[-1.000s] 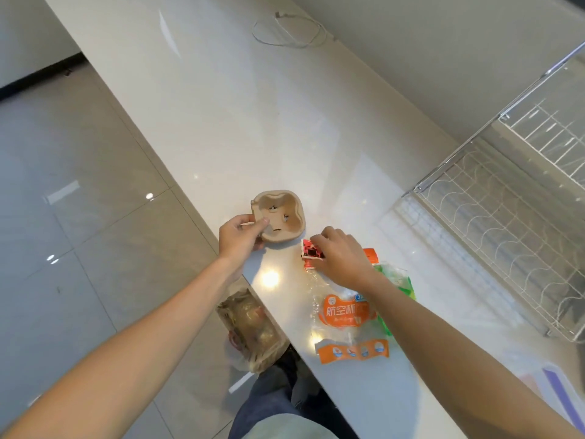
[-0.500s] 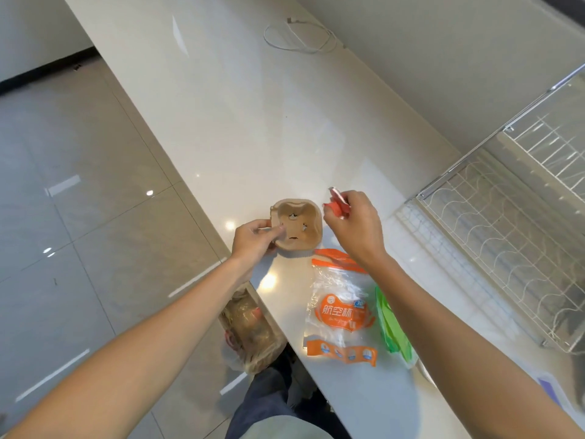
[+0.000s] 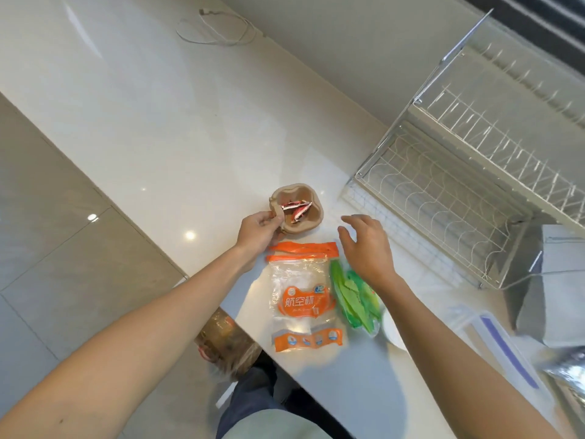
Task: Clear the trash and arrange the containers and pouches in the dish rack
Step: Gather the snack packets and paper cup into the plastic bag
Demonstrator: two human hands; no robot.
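The brown pulp cup tray (image 3: 297, 208) sits on the white table (image 3: 152, 122) with a red-and-white wrapper scrap (image 3: 297, 209) inside. The left hand (image 3: 259, 231) has its grip clamped on the tray's near rim. The right hand (image 3: 367, 245), just right of the tray, hovers with fingers spread and holds nothing. Below the tray lies an orange-printed clear pouch (image 3: 304, 299); the wire dish rack (image 3: 468, 191) stands well right of it.

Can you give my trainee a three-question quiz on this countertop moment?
1. True or false: the left hand grips the cardboard cup tray.
2. What lies inside the tray? A) red-and-white wrapper scrap B) a spoon C) nothing
3. Fill in: the right hand is open and holds ____.

Key: 1 true; 2 A; 3 nothing.
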